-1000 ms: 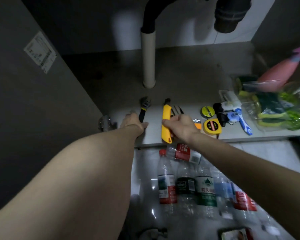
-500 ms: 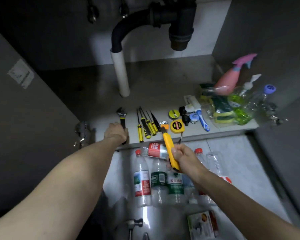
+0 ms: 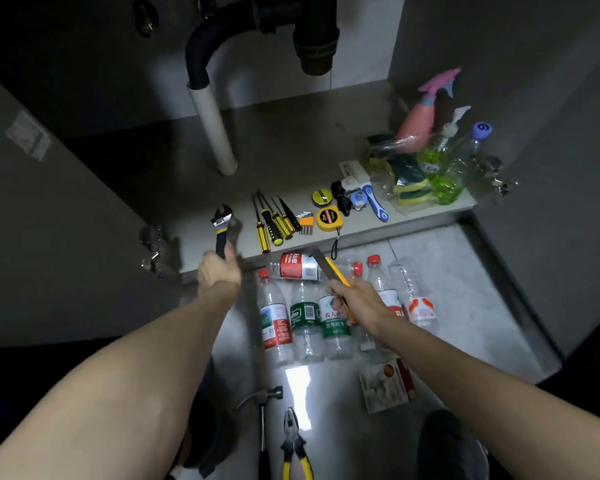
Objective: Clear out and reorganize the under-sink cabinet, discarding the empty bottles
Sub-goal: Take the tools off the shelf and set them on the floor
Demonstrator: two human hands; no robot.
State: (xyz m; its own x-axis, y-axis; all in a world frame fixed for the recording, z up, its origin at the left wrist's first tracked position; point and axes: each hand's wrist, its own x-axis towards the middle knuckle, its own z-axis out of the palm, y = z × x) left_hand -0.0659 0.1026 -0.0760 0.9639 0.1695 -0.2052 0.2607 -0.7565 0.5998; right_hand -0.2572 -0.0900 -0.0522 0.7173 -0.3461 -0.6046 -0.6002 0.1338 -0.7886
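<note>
Reaching out from the bottom of the view, both bare forearms stretch toward the front edge of the cabinet floor (image 3: 291,161), which runs as a pale lip above the tiled room floor. Behind that edge, the bare grey stretch around the white drain pipe (image 3: 212,129) is the widest open room; the cabinet's right side is crowded with a pink spray bottle (image 3: 418,124), sponges (image 3: 407,180) and clear bottles of green liquid (image 3: 440,168). Just behind the edge lie a row of yellow-and-black screwdrivers (image 3: 272,220), a set of hex keys (image 3: 305,221) and a yellow tape measure (image 3: 328,219). The left hand (image 3: 219,273) sits at the edge, fingers curled round the black handle of an adjustable wrench (image 3: 220,228), whose jaw end points up over the cabinet floor. The right hand (image 3: 355,296) hovers in front of the edge, over the empty plastic bottles (image 3: 305,313), which lie side by side on the tiles, one more lying crosswise against the edge. Its fingers wrap a yellow utility knife (image 3: 331,270), the tip angled up toward the edge. Farther in front of the edge, a hammer (image 3: 262,407), pliers (image 3: 293,445) and a small carton (image 3: 387,382) lie on the tiles.
</note>
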